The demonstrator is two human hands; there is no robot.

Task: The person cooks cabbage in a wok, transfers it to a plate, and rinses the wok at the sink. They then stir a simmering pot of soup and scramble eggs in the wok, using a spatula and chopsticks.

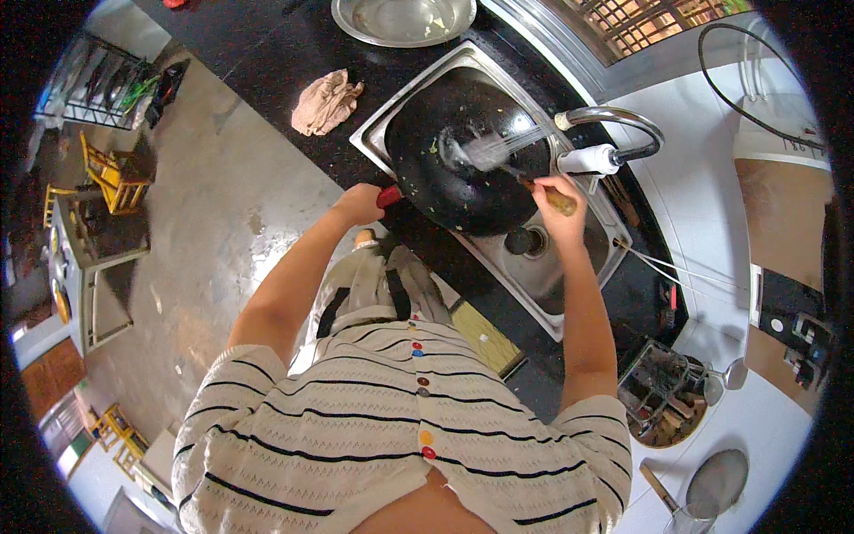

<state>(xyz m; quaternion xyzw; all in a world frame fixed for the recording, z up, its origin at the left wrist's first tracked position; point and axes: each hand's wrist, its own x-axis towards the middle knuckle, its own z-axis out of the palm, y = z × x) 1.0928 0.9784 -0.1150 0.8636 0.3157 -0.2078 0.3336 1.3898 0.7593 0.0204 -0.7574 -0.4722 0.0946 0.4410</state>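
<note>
A large black wok [476, 196] rests tilted over the sink, with bits of green food stuck inside it. My left hand [360, 205] is wrapped round the wok's red handle [389, 196]. In my right hand [562, 209] is a wooden-handled utensil [559, 201]; its thin neck reaches into the wok, and its working end is lost in blur and splashing water. Water runs from the curved tap [614, 116] and splashes on the wok's inner surface.
The steel double sink [560, 303] is set in a black countertop [258, 58]. A crumpled beige cloth [326, 102] and a steel basin [405, 22] lie beyond the wok. On the right are a utensil rack [663, 392] and a mesh strainer [716, 481].
</note>
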